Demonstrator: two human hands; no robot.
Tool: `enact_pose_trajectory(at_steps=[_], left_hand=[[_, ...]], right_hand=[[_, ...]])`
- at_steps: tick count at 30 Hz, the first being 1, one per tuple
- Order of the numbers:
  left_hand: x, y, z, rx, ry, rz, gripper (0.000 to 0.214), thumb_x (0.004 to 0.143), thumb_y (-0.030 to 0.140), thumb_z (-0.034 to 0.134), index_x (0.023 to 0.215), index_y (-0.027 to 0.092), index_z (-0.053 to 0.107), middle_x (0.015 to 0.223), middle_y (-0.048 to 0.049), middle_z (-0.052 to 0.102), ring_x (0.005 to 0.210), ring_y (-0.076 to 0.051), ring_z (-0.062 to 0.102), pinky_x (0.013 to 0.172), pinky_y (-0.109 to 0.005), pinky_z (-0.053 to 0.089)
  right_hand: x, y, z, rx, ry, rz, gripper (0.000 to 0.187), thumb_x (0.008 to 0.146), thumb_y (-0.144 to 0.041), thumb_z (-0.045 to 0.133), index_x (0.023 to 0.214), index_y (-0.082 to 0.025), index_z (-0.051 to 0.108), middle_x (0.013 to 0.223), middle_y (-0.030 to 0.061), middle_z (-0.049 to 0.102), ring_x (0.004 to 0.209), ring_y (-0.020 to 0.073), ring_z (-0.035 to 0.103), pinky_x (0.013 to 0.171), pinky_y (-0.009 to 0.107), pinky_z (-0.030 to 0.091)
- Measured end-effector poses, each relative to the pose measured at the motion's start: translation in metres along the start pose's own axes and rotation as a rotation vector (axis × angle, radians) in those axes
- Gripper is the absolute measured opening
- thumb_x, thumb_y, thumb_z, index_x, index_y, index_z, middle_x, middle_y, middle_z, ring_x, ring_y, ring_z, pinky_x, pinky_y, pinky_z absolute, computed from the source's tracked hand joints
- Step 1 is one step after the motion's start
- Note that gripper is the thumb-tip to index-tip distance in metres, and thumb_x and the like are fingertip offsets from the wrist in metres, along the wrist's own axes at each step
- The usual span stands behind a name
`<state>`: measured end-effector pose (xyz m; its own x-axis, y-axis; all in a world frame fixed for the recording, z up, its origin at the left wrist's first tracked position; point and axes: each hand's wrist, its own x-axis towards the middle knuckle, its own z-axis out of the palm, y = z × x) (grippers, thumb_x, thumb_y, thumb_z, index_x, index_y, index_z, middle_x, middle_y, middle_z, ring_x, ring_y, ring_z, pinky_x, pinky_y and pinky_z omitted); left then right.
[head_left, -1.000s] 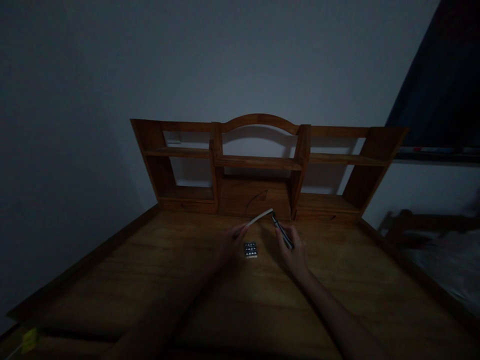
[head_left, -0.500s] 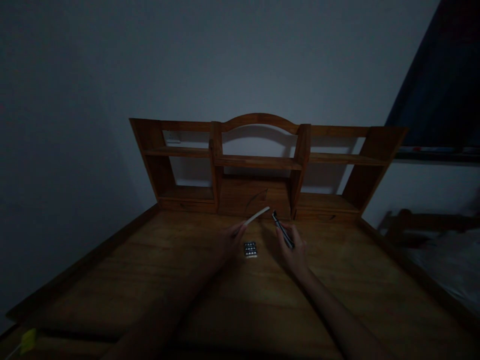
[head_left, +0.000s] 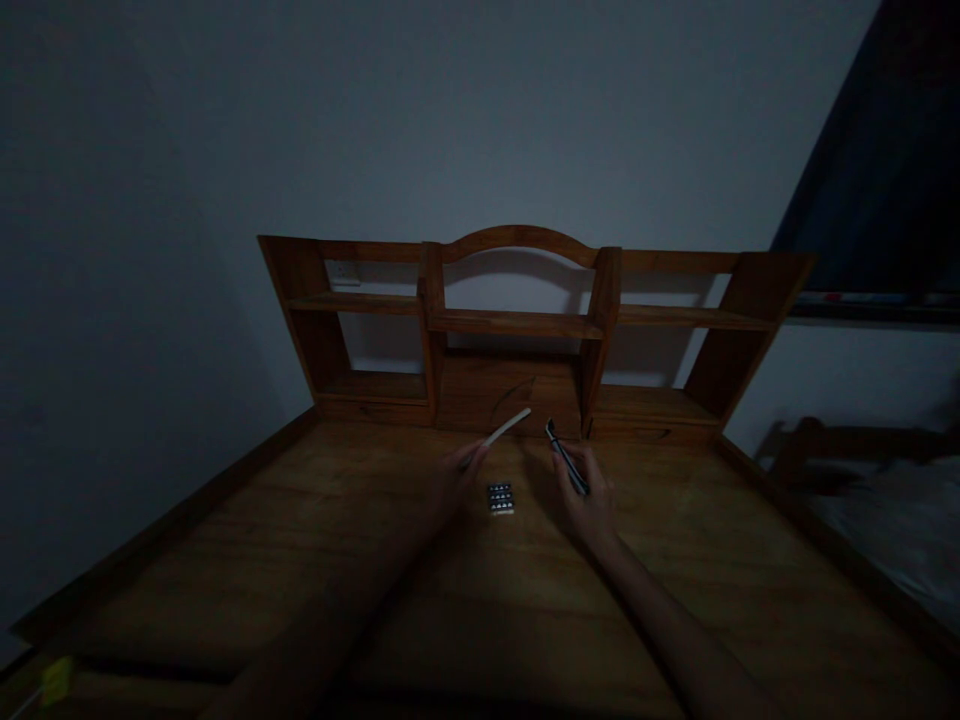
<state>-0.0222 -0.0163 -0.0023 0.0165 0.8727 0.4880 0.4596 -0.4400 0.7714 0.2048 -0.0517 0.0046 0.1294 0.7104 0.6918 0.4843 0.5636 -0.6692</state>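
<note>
In the head view, my left hand [head_left: 457, 474] is closed around the lower end of a thin pale strip [head_left: 508, 427]. The strip points up and to the right. My right hand [head_left: 586, 492] grips a slim black-and-silver pen-like tool [head_left: 568, 462], whose small dark head points up and to the left. A gap separates the strip's tip from the tool's head. Below and between both hands, a small dark block with rows of white marks [head_left: 500, 498] lies on the wooden desk [head_left: 525, 590]. Dim light hides the exact kind of these items.
A wooden shelf unit [head_left: 517, 322] spans the back of the desk against the wall. Something yellow [head_left: 57, 681] is at the lower left. On the right are a dark window or board [head_left: 885, 170] and a pale plastic-looking bundle [head_left: 892, 540].
My left hand has moved slightly left, drawing the pale strip's tip away from the tool; the strip looks straighter. My right hand has hardly moved.
</note>
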Motion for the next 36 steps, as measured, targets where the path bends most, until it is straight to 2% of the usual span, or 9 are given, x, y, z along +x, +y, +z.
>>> enact_pose_trajectory(at_steps=[3, 8, 15, 19, 22, 30, 36], left_hand=[[0.0, 0.0, -0.002, -0.017, 0.017, 0.027, 0.038, 0.092, 0.047, 0.047, 0.115, 0.023, 0.065, 0.113, -0.0006, 0.065, 0.104, -0.016, 0.062, 0.092, -0.028, 0.048], [-0.003, 0.0, 0.005, -0.024, -0.111, 0.063, 0.039, 0.091, 0.047, 0.048, 0.117, 0.023, 0.065, 0.113, -0.0008, 0.065, 0.103, -0.017, 0.062, 0.091, -0.03, 0.049], [0.0, -0.001, 0.001, -0.028, 0.014, 0.007, 0.039, 0.091, 0.047, 0.048, 0.115, 0.022, 0.066, 0.112, -0.0005, 0.065, 0.103, -0.016, 0.062, 0.094, -0.029, 0.048], [-0.002, -0.001, 0.003, -0.066, -0.026, 0.043, 0.04, 0.091, 0.046, 0.048, 0.117, 0.022, 0.065, 0.115, -0.001, 0.064, 0.106, -0.017, 0.061, 0.095, -0.03, 0.047], [-0.003, -0.003, 0.007, -0.015, -0.07, 0.024, 0.04, 0.091, 0.047, 0.048, 0.118, 0.023, 0.064, 0.115, -0.0009, 0.064, 0.106, -0.018, 0.061, 0.096, -0.032, 0.047], [0.0, -0.005, 0.001, -0.036, 0.03, 0.012, 0.038, 0.091, 0.047, 0.048, 0.115, 0.023, 0.065, 0.113, 0.0005, 0.065, 0.104, -0.016, 0.061, 0.094, -0.028, 0.048], [-0.006, 0.005, 0.006, 0.036, -0.149, 0.043, 0.04, 0.092, 0.048, 0.046, 0.121, 0.026, 0.062, 0.116, 0.0011, 0.063, 0.105, -0.016, 0.061, 0.093, -0.03, 0.048]], right_hand=[[0.0, -0.001, 0.001, -0.007, -0.005, -0.013, 0.021, 0.094, -0.036, 0.054, 0.11, -0.023, 0.055, 0.102, 0.002, 0.065, 0.086, 0.0181, 0.065, 0.076, 0.027, 0.05], [0.0, 0.0, 0.002, 0.017, -0.006, 0.009, 0.02, 0.094, -0.036, 0.055, 0.108, -0.023, 0.055, 0.103, 0.0023, 0.065, 0.086, 0.0185, 0.065, 0.076, 0.028, 0.051], [0.001, -0.001, 0.0, -0.003, -0.028, 0.001, 0.021, 0.094, -0.036, 0.055, 0.111, -0.024, 0.054, 0.104, 0.0013, 0.065, 0.087, 0.0174, 0.065, 0.076, 0.027, 0.051], [0.0, 0.0, 0.001, 0.016, -0.029, -0.004, 0.021, 0.094, -0.037, 0.054, 0.109, -0.023, 0.055, 0.103, 0.003, 0.065, 0.086, 0.019, 0.065, 0.077, 0.029, 0.052], [0.0, 0.0, 0.001, 0.028, -0.036, 0.008, 0.02, 0.094, -0.037, 0.054, 0.108, -0.023, 0.055, 0.104, 0.003, 0.065, 0.087, 0.0193, 0.065, 0.077, 0.029, 0.052], [0.0, -0.003, -0.002, -0.008, -0.046, -0.009, 0.019, 0.094, -0.035, 0.054, 0.11, -0.025, 0.055, 0.103, 0.0011, 0.065, 0.086, 0.0182, 0.065, 0.078, 0.028, 0.051], [-0.001, 0.0, 0.0, 0.007, -0.055, 0.01, 0.019, 0.094, -0.036, 0.054, 0.11, -0.025, 0.054, 0.107, 0.0007, 0.065, 0.092, 0.0182, 0.064, 0.08, 0.028, 0.051]])
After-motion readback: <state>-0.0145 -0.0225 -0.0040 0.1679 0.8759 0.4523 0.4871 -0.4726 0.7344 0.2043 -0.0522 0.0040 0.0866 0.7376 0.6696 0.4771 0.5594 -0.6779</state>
